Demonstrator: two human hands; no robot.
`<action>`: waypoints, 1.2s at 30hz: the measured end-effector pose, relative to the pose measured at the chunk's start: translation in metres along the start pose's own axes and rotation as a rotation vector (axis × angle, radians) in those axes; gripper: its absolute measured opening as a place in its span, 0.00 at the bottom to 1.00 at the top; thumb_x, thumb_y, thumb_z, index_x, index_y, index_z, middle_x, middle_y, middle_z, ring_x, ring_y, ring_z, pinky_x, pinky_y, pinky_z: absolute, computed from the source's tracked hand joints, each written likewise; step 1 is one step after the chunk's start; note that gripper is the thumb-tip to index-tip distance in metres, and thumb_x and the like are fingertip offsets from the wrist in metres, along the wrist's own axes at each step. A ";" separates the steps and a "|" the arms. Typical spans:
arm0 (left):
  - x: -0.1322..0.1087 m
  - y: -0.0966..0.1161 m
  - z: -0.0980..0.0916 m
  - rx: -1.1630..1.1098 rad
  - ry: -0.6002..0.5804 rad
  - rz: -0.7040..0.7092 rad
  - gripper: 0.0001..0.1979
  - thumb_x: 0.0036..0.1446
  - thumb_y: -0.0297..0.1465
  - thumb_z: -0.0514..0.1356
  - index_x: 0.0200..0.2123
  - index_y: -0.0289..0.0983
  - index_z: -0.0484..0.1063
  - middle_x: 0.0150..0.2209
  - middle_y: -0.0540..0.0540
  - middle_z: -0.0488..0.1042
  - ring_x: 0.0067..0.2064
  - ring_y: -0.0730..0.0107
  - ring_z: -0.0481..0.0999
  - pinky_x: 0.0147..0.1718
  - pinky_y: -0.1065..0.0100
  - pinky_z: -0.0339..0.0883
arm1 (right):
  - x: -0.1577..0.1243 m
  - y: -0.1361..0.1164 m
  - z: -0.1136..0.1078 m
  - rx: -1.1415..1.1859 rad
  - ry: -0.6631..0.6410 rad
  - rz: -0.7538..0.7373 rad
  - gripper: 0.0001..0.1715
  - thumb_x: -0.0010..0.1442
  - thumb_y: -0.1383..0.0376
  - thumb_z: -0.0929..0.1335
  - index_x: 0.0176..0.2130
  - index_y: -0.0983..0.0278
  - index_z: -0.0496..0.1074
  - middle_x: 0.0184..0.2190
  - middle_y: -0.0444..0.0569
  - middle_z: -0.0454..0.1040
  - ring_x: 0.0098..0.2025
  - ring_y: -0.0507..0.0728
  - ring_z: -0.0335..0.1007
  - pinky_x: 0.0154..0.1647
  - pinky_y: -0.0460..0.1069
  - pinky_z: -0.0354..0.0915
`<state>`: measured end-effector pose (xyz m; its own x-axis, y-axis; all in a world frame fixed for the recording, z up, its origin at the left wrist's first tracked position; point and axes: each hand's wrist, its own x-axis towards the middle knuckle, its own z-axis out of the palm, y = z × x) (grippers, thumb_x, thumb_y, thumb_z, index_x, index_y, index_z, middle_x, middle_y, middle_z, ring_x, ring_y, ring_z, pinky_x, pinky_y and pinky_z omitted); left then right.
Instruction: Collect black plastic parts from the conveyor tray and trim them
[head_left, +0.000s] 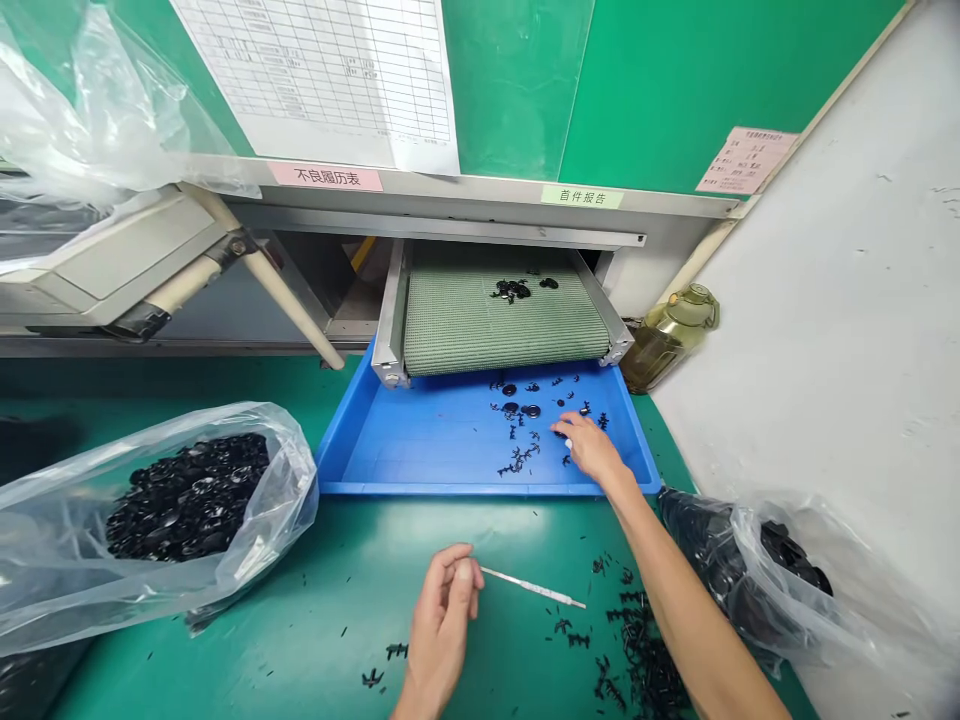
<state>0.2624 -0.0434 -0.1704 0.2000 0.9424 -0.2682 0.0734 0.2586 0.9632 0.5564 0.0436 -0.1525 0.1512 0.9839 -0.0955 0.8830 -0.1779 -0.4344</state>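
My left hand (448,610) is over the green table, its fingers closed on a thin white stick (536,588) that points right. My right hand (589,445) reaches into the right part of the blue tray (420,435), its fingertips at a small black part. Whether that part is pinched is too small to tell. Round black pieces (531,411) and small branched black scraps (519,460) lie in the tray to the left of my right hand. Above the tray's back edge, a green mesh conveyor (502,330) carries a few black parts (512,290).
An open plastic bag of black parts (187,500) lies at left, another bag (795,560) at right. Black scraps (649,650) are heaped beneath my right forearm. A greenish bottle (667,335) leans by the wall. A metal frame (292,300) stands behind the left bag.
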 end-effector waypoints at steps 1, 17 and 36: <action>-0.001 0.001 0.005 -0.007 -0.038 -0.008 0.18 0.60 0.47 0.55 0.43 0.39 0.66 0.29 0.51 0.69 0.25 0.74 0.64 0.26 0.70 0.60 | 0.012 0.007 -0.001 0.021 -0.022 -0.017 0.30 0.48 0.84 0.60 0.44 0.64 0.76 0.48 0.52 0.72 0.46 0.57 0.69 0.50 0.49 0.61; 0.048 0.019 0.045 -0.209 -0.317 -0.152 0.21 0.56 0.50 0.58 0.38 0.36 0.65 0.19 0.55 0.65 0.19 0.80 0.57 0.19 0.74 0.49 | -0.106 -0.084 0.036 0.669 -0.049 -0.067 0.21 0.59 0.73 0.59 0.47 0.60 0.72 0.36 0.45 0.71 0.31 0.50 0.68 0.35 0.45 0.65; 0.033 0.017 0.033 -0.406 -0.337 -0.283 0.26 0.54 0.48 0.62 0.46 0.34 0.66 0.23 0.50 0.72 0.19 0.75 0.69 0.16 0.74 0.55 | -0.025 -0.053 0.015 0.161 -0.036 -0.034 0.21 0.59 0.77 0.57 0.46 0.64 0.70 0.41 0.50 0.74 0.39 0.54 0.70 0.41 0.47 0.62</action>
<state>0.3026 -0.0155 -0.1636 0.5308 0.7230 -0.4421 -0.1972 0.6127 0.7653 0.4993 0.0277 -0.1403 0.1038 0.9886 -0.1087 0.8045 -0.1477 -0.5753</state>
